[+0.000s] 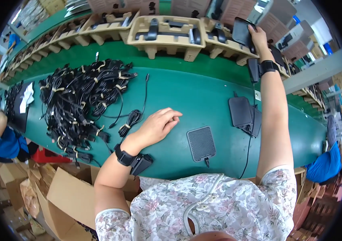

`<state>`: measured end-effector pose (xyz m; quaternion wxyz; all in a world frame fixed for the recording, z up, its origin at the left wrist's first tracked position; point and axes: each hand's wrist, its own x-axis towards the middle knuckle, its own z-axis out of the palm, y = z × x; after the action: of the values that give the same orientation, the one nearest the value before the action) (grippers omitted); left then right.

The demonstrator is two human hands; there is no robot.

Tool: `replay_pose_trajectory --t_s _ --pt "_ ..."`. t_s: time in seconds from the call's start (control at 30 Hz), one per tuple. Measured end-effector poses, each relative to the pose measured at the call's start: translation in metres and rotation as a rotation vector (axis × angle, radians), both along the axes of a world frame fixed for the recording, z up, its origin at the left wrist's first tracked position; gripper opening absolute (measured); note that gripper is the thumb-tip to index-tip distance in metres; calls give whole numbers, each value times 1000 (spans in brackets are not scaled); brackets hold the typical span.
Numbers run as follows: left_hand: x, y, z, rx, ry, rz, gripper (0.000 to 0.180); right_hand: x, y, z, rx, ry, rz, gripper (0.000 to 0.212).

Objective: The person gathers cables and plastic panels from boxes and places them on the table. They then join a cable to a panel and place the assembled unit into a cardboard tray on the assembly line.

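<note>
At the upper right, my right hand [258,37] is closed on the edge of a flat black rectangular device [241,31], held over a moulded tan tray [241,51]. My left hand [159,125] hovers low over the green table, empty, fingers loosely stretched out. Just left of it lies a tied black cable [131,119] with one end running away from me. Between my arms rests a black pad with a ribbed face and a short plug lead [202,143]. Near my right forearm, another flat black device [240,111] partly overlaps a similar one [256,120].
A large heap of tied black cables [82,100] covers the left of the green table [171,160]. Tan moulded trays [167,36] with black parts line the far side. Open cardboard boxes [72,195] stand lower left. People in blue work at both ends.
</note>
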<state>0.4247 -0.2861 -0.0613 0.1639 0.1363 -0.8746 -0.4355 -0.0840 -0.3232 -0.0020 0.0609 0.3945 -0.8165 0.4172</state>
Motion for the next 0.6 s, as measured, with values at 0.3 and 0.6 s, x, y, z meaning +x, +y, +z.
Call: replay_pose_trajectory --t_s 0.3,0.6 --pt "-3 -10 -9 -296 264 -62 26 211 9 15 -62 655 352 22" --pt "28 -4 44 -310 1006 617 18 427 57 -36 89 189 1321 31"
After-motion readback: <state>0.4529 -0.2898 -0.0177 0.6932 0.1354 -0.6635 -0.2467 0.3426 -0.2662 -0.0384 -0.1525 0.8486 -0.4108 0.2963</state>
